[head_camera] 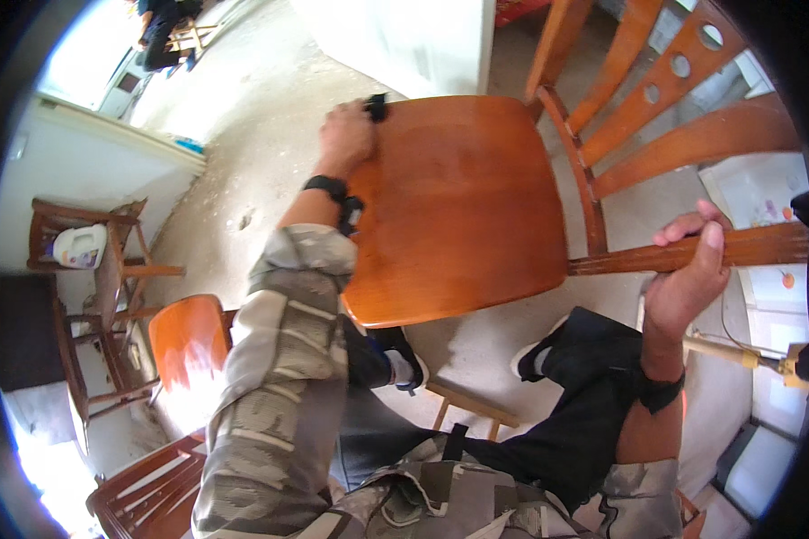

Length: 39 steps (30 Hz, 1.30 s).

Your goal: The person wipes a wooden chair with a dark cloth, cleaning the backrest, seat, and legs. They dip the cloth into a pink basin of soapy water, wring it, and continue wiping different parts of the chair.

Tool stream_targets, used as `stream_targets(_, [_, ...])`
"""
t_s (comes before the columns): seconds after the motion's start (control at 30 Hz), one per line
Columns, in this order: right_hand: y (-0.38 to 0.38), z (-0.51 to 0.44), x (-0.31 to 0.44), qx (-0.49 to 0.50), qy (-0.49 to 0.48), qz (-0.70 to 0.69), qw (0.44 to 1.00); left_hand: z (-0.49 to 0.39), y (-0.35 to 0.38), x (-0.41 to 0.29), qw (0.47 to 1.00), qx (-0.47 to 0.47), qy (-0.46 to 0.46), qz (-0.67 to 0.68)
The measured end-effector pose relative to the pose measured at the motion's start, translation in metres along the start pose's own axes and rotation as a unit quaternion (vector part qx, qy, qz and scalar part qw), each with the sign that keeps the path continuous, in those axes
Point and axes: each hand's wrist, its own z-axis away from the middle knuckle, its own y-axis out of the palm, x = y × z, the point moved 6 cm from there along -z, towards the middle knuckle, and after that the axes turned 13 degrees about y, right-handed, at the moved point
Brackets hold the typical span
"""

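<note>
A wooden chair with a glossy reddish-brown seat stands before me, its slatted back to the right. My left hand is at the far left corner of the seat, its fingers closed on a small black object. Blur hides what that object is; it touches the seat's edge. A black band with a small device is on my left wrist. My right hand wraps around the near post of the chair back, thumb on top.
A low wooden stool shows between my legs. To the left are a second orange-brown seat, an old wooden chair holding a white plastic jug, and a slatted chair back. A person is at the far top left.
</note>
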Motion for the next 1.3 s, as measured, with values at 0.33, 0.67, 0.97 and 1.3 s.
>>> stream_targets(0.33, [0.005,0.002,0.004,0.023,-0.043,-0.021,0.999,-0.006,-0.015,0.040,0.992,0.051,-0.053,0.100])
stream_targets(0.67, [0.005,0.003,0.001,0.017,-0.074,-0.020,0.997,-0.064,0.000,-0.066,0.989,0.119,0.028,0.084])
stream_targets(0.97, [0.007,0.004,0.002,0.028,-0.078,-0.012,0.996,-0.092,0.008,-0.208,0.939,-0.072,0.049,0.331])
stream_targets(1.3, [0.008,0.003,0.002,0.013,-0.054,-0.023,0.998,-0.086,0.061,-0.294,0.655,-0.145,-0.243,0.700])
